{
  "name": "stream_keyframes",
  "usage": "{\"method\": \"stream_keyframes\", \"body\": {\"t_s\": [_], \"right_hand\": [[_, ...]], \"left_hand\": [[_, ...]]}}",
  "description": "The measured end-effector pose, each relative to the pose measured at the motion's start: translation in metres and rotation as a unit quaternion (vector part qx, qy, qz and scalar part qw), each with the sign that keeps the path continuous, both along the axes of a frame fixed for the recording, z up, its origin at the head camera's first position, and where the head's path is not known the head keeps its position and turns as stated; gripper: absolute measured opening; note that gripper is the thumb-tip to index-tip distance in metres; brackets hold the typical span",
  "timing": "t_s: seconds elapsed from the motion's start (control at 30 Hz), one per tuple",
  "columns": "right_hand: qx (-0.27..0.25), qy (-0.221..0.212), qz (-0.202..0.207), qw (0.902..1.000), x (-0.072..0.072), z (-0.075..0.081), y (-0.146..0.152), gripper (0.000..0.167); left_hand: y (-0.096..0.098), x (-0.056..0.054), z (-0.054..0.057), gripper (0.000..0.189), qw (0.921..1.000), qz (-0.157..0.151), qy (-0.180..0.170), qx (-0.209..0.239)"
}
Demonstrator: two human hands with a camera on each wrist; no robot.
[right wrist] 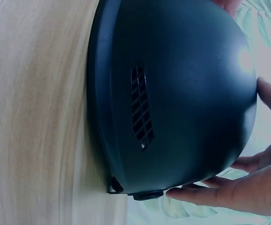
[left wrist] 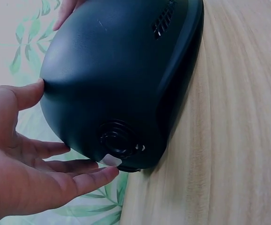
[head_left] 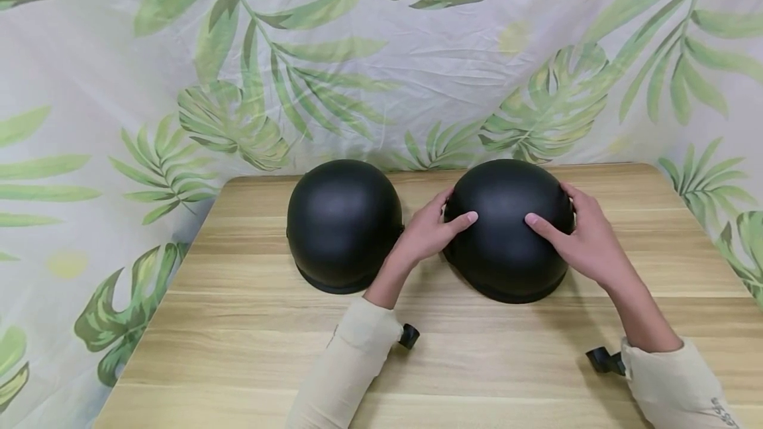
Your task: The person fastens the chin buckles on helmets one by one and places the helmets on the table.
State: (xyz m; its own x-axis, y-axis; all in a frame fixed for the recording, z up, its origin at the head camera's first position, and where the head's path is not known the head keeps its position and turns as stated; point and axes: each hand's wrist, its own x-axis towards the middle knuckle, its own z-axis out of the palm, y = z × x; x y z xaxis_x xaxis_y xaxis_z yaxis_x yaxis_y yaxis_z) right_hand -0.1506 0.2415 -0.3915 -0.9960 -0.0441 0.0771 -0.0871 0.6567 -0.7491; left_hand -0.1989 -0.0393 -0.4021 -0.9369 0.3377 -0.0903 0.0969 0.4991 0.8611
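Observation:
Two matte black helmets rest on the table, domes up. My left hand (head_left: 428,230) and right hand (head_left: 587,238) hold the right helmet (head_left: 507,250) from either side, thumbs on its front face and fingers reaching round behind. In the left wrist view the helmet has a round dial (left wrist: 116,138) and a small pale tab (left wrist: 110,160) near the left fingertips. A slotted vent (right wrist: 142,108) shows on its shell in the right wrist view, where the fingers lie along its edge. The left helmet (head_left: 342,224) stands close beside my left hand.
The wood-grain table (head_left: 238,349) has rounded far corners. Behind it hangs a pale cloth (head_left: 429,65) printed with green leaves. A small black piece juts from each sleeve cuff, at the left wrist (head_left: 409,336) and the right wrist (head_left: 603,360).

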Motion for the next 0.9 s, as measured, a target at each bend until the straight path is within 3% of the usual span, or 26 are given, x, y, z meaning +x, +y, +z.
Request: {"method": "stream_keyframes", "body": {"t_s": [0.3, 0.7, 0.9], "right_hand": [[0.008, -0.013, -0.003, 0.9999, 0.0000, -0.0012, -0.0029, 0.113], [0.012, -0.021, -0.036, 0.9991, 0.0028, 0.0004, -0.0044, 0.114], [-0.002, -0.023, -0.039, 0.9990, 0.0036, 0.0012, -0.0043, 0.110]], "left_hand": [[0.0014, -0.0004, -0.0052, 0.084, 0.9996, 0.005, -0.027, 0.002], [0.0049, 0.0012, -0.0051, 0.084, 0.9995, 0.002, 0.025, 0.021], [0.0049, 0.0042, 0.0008, 0.088, 0.9972, 0.022, 0.066, 0.025]]}}
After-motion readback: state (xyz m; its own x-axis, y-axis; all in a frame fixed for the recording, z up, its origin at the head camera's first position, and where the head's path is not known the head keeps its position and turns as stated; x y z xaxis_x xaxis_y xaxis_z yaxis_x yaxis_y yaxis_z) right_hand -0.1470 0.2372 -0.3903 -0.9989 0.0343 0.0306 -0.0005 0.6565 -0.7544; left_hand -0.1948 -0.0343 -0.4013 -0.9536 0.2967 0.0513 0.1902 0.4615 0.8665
